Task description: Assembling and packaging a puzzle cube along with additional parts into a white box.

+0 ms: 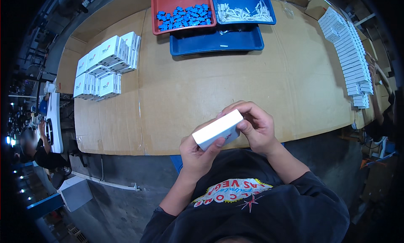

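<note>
Your left hand (195, 158) and right hand (261, 131) curl closed around opposite ends of a flat white rectangular box (218, 128), which they hold tilted in front of your dark shirt (269, 213), by the near edge of the brown cardboard-covered table (202, 85). Beyond, brown cardboard stretches between stacked white boxes (110, 49) on your left and a long white row of pieces (351, 62) on your right, up to a shallow blue plastic tray (176, 50).

The cardboard-covered worktable (185, 85) bore stacked white boxes (107, 52) at left, a blue tray (198, 47) toward the far side, and stacked white blocks (350, 60) at right
</note>
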The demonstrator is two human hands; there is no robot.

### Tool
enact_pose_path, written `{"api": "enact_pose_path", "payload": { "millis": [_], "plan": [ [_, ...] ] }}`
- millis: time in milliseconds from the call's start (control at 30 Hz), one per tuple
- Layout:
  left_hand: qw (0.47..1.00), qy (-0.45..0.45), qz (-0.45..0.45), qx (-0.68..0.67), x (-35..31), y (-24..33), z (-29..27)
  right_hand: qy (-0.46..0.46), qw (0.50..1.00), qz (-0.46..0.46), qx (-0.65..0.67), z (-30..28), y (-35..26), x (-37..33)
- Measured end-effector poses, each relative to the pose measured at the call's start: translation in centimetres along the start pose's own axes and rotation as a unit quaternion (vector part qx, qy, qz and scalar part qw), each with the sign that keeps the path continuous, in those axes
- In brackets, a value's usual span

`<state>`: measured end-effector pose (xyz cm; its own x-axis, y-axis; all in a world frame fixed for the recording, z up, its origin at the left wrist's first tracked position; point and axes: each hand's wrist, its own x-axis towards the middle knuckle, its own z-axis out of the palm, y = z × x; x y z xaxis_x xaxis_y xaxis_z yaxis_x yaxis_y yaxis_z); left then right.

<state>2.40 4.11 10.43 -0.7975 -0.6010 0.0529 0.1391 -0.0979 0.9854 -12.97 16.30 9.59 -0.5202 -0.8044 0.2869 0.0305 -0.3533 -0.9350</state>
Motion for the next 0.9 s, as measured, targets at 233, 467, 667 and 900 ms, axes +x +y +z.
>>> {"api": "enact_pose_path", "payload": {
  "millis": [233,467,667,900],
  "plan": [
    [0.968,0.088,-0.033,-0.232,0.3,-2.7,0.1,0.014,0.997,0.082,-0.001,1.3,0.4,0.9],
    [0.985,0.096,-0.014,-0.145,3.1,-1.9,-1.2,0.055,0.992,0.092,0.059,-0.1,2.6,-0.1],
    [0.997,-0.006,0.058,0.05,3.3,-1.6,-4.0,0.089,0.992,0.089,-0.027,-0.3,1.2,0.4],
    [0.991,-0.123,0.049,-0.001,2.8,-1.7,-3.2,-0.02,0.999,0.045,0.008,0.1,1.1,0.5]
  ]
}}
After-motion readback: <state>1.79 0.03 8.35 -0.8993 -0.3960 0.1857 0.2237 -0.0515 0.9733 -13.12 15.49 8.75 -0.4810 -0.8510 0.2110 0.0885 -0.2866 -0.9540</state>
